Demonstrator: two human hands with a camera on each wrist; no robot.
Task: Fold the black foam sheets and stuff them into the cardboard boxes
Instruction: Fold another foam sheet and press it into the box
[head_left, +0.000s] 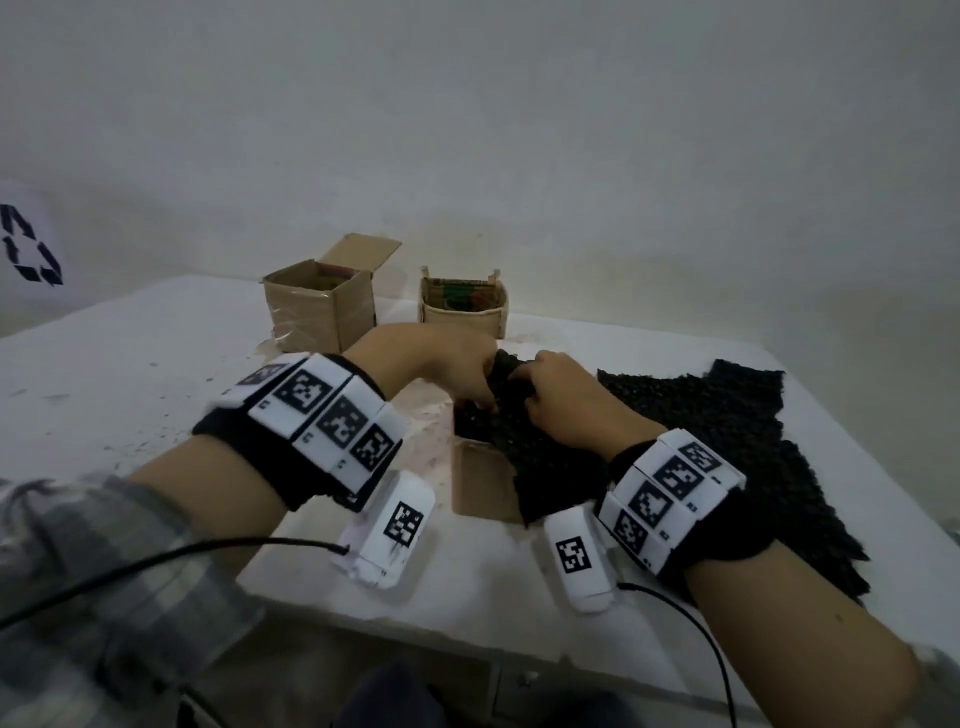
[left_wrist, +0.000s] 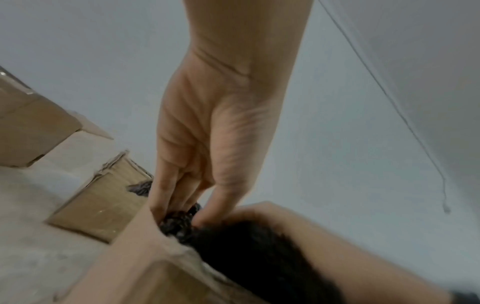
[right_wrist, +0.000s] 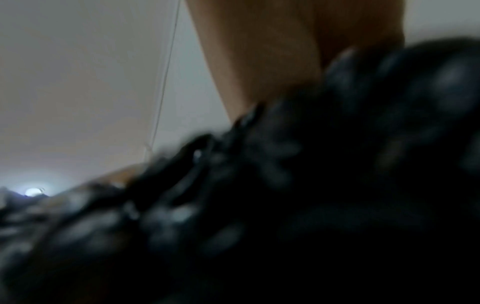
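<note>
A black foam sheet (head_left: 524, 441) is bunched over the near cardboard box (head_left: 480, 486) in the middle of the white table. My left hand (head_left: 480, 395) pinches its top left part; the left wrist view shows the fingers and thumb of this left hand (left_wrist: 182, 209) pressing the foam sheet (left_wrist: 176, 224) down behind the box wall (left_wrist: 145, 257). My right hand (head_left: 530, 387) grips the same sheet from the right. In the right wrist view, blurred black foam (right_wrist: 285, 195) fills the frame and hides the fingers. More foam sheets (head_left: 727, 410) lie flat to the right.
Two more cardboard boxes stand at the back: an open-flapped one (head_left: 319, 312) to the left and a lower one (head_left: 462, 312) beside it, dark foam showing at its rim (left_wrist: 141, 187). The table (head_left: 130, 374) meets the wall behind them. Cables hang from both wrists.
</note>
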